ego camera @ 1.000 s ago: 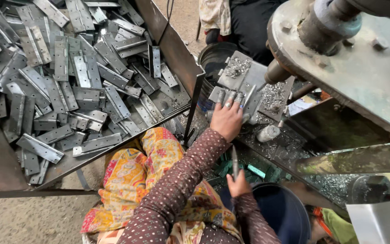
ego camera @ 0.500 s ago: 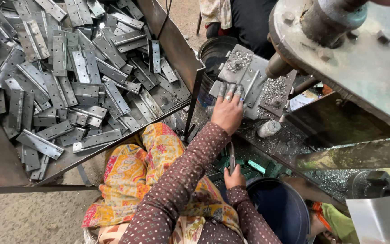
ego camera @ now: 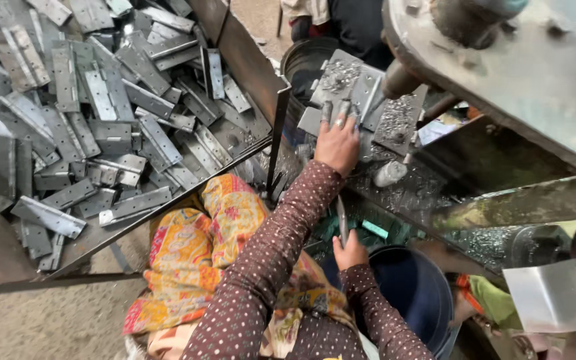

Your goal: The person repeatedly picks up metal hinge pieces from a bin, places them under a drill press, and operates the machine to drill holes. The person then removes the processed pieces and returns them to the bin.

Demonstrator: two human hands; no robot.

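A: What's the biggest thing in front of you?

B: The grey machine (ego camera: 501, 80) fills your far right, its heavy body slanting over the work table (ego camera: 435, 193), which is strewn with metal shavings. On your left sits a large tray (ego camera: 248, 60) heaped with flat metal hinges (ego camera: 101, 127).

A: And nearer?

B: A dark blue bucket (ego camera: 415, 293) stands near you on the right, and a black bucket (ego camera: 305, 60) sits farther off, beyond the tray's corner. Your patterned orange cloth (ego camera: 201, 247) covers your lap.

A: Where's your left hand?

B: Your left hand (ego camera: 337, 143) is stretched out flat on a metal hinge (ego camera: 311, 120) lying on the machine's plate, fingers spread and pressing down on it rather than wrapped round it.

A: Your right?

B: Your right hand (ego camera: 349, 250) is close to you, just above the blue bucket, clenched round a thin metal rod (ego camera: 341, 220) that points away from you.

A: Anyone else?

B: A person (ego camera: 341, 20) stands at the far edge, only partly seen.
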